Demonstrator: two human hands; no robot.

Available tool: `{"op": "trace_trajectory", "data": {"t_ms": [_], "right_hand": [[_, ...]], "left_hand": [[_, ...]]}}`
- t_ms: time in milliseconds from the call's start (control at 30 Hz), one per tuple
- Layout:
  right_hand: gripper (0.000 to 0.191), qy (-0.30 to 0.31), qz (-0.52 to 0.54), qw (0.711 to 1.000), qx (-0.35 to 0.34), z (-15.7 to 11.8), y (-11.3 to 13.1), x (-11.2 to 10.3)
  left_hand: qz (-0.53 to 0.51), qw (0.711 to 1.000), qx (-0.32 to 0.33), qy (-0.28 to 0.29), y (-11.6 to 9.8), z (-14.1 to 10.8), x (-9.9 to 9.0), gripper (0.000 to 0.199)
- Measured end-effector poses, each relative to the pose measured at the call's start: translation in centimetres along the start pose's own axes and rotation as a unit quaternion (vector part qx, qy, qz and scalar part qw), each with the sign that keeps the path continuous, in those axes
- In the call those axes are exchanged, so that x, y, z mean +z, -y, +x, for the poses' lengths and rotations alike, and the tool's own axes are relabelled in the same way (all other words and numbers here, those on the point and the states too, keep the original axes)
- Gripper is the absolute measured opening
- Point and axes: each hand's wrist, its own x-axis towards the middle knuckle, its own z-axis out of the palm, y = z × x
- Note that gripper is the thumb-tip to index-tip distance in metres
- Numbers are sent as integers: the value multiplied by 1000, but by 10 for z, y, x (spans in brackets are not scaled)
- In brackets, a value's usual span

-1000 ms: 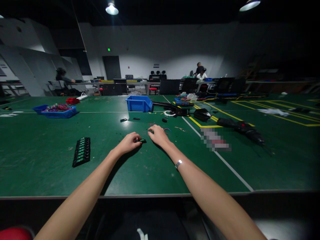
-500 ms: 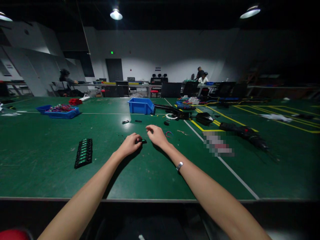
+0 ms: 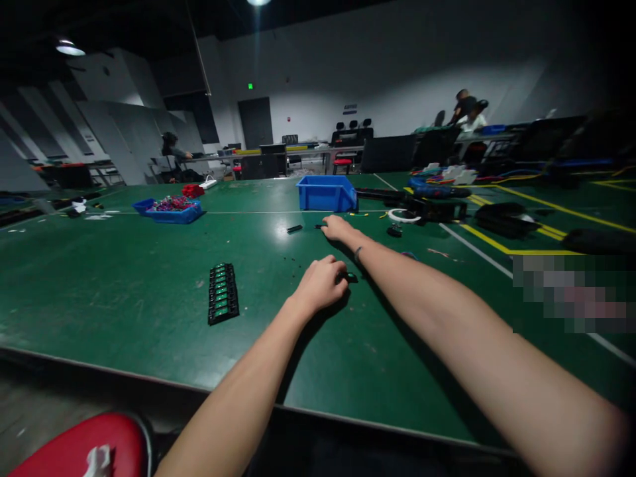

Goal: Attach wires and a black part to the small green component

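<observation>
My left hand (image 3: 322,281) is closed on a small black piece with a green circuit board (image 3: 352,277), low over the table; its fingers cover most of it. Farther out, my right hand (image 3: 340,228) pinches one end of a short black plastic strip (image 3: 318,226) at the tabletop. A similar black strip (image 3: 294,228) lies a little to its left. To the left of my left hand is a row of black holders with green boards (image 3: 222,295), lined up side by side. Tiny dark bits (image 3: 293,267) are scattered between the hands and that row.
An open blue bin (image 3: 325,195) stands beyond my right hand. A blue tray (image 3: 179,215) of coloured wiring sits at far left. Cables, a white ring (image 3: 403,216) and black tools lie to the right. A red stool (image 3: 94,447) is at lower left; people sit far behind.
My right hand has reached forward to the black strip near the bin and its fingers have closed there. The left hand still holds its piece. The view has turned left and tilted.
</observation>
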Motion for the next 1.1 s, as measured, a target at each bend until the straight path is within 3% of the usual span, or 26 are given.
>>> {"op": "trace_trajectory", "data": {"t_ms": [233, 400, 500, 733, 800, 900, 1100], "right_hand": [[28, -8, -38, 998, -51, -4, -20, 6], [33, -152, 111, 982, -23, -29, -29, -13], [33, -171, 292, 941, 11, -53, -32, -30], [38, -87, 548, 832, 17, -148, -47, -68], [38, -58, 551, 832, 25, -172, -50, -77], [40, -39, 495, 868, 18, -196, -51, -85], [41, 22, 404, 914, -26, -208, -43, -80]], "left_hand": [[-8, 1000, 14, 1, 1, 0, -1, 14], [-38, 999, 17, -2, 2, -1, 1, 24], [-63, 998, 9, -5, 3, 0, 4, 27], [-102, 994, 32, 7, 5, -1, 7, 15], [-113, 993, 41, 17, 1, -1, 8, 16], [-122, 991, 45, 28, -6, -1, 7, 18], [-127, 992, 3, 17, -7, 1, -2, 25]]}}
